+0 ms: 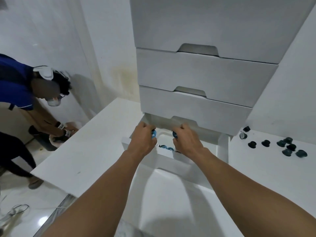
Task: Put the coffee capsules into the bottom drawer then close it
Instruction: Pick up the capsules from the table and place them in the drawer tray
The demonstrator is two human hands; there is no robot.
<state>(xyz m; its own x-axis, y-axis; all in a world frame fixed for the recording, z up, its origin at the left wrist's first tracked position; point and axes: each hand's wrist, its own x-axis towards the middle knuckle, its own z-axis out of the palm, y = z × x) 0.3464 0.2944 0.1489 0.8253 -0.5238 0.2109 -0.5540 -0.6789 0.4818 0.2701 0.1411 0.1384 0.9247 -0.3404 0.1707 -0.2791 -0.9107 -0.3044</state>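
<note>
The bottom drawer (172,161) of a white drawer unit (196,74) stands pulled open on the white table. Both my hands reach over it. My left hand (142,139) grips a blue-topped coffee capsule (153,133) above the drawer's back left. My right hand (188,140) grips another blue-topped capsule (175,134) a little to the right. Two or three blue-lidded capsules (166,147) lie inside the drawer between my hands. Several dark capsules (289,147) are scattered on the table at the right of the unit.
The three upper drawers are shut. Another person (25,93) in a blue top bends over at the left, beside the table's left edge (56,151). White walls stand behind and to the right. Tiled floor shows at the lower left.
</note>
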